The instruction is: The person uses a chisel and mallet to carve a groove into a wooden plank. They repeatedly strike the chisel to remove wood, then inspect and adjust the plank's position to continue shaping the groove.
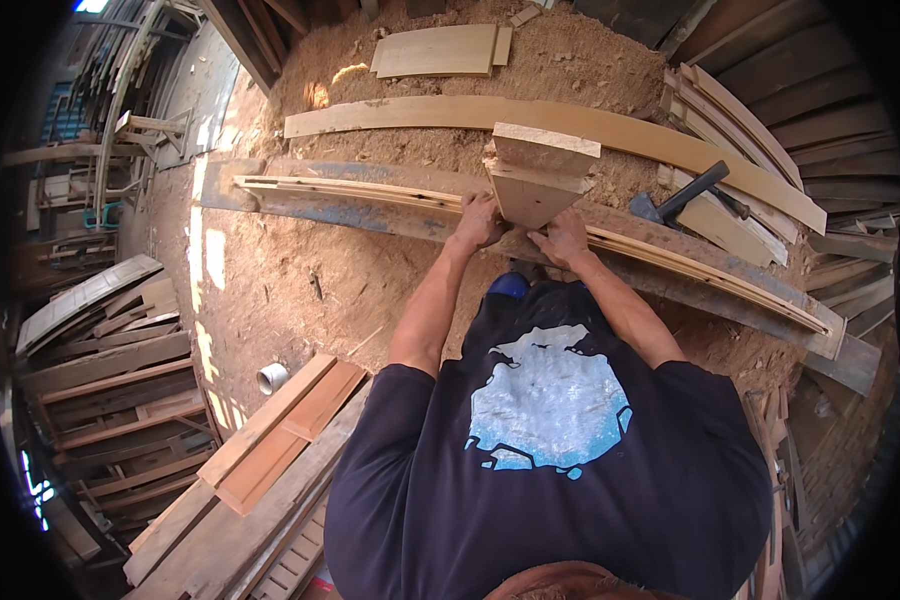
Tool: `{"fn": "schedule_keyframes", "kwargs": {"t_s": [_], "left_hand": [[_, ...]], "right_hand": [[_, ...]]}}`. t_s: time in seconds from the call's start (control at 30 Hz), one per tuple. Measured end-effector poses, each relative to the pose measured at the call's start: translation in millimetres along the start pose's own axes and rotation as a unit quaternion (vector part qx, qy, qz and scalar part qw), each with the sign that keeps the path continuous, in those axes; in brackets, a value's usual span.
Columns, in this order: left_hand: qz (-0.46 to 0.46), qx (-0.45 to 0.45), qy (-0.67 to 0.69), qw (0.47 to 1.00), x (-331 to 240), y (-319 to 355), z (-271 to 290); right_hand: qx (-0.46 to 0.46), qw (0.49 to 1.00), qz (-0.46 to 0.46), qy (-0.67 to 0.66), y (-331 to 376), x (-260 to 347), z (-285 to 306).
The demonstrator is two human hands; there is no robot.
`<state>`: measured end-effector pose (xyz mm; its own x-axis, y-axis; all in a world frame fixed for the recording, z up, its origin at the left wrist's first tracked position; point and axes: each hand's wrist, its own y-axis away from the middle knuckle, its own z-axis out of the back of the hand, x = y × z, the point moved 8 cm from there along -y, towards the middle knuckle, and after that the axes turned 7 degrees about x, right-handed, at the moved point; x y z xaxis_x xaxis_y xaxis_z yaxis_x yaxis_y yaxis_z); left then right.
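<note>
In front of my body, a pale wooden board point(540, 197) rises toward me, with a broad, rough-edged end on top. My left hand point(482, 222) is closed at the lower left side of this board. Opposite it, my right hand point(562, 238) grips the lower right side, its thumb pointing inward. Beneath both hands runs a long, narrow wooden strip point(705, 268), grooved along its length and lying on a weathered plank point(345, 217). The board hides the middle of the strip and some of my fingers.
A dark-headed hammer point(680, 195) rests to the right. Beyond the plank lies a long curved board point(420, 112), with a short panel point(437, 51) farther off on the sawdust-covered ground. Stacked timber point(120, 370) fills the left side; reddish boards point(290, 435) lie near me beside a white pipe piece point(272, 377).
</note>
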<state>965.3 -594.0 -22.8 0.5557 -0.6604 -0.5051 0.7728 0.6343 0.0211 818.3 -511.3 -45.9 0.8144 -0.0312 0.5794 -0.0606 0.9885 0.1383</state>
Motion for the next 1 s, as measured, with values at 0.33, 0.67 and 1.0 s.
{"fn": "schedule_keyframes", "kwargs": {"t_s": [0.33, 0.67, 1.0], "left_hand": [[0.03, 0.022, 0.045, 0.998, 10.8, -3.5, -12.2], [0.019, 0.032, 0.022, 0.999, -7.0, -6.1, 1.8], [-0.001, 0.06, 0.055, 0.997, -0.4, -5.3, -13.4]], "right_hand": [[-0.089, 0.996, 0.022, 0.021, 1.6, -2.8, -0.2], [-0.039, 0.998, 0.034, -0.025, 0.5, -4.7, 4.2], [-0.067, 0.996, 0.005, 0.054, 3.2, -11.4, -5.9]]}}
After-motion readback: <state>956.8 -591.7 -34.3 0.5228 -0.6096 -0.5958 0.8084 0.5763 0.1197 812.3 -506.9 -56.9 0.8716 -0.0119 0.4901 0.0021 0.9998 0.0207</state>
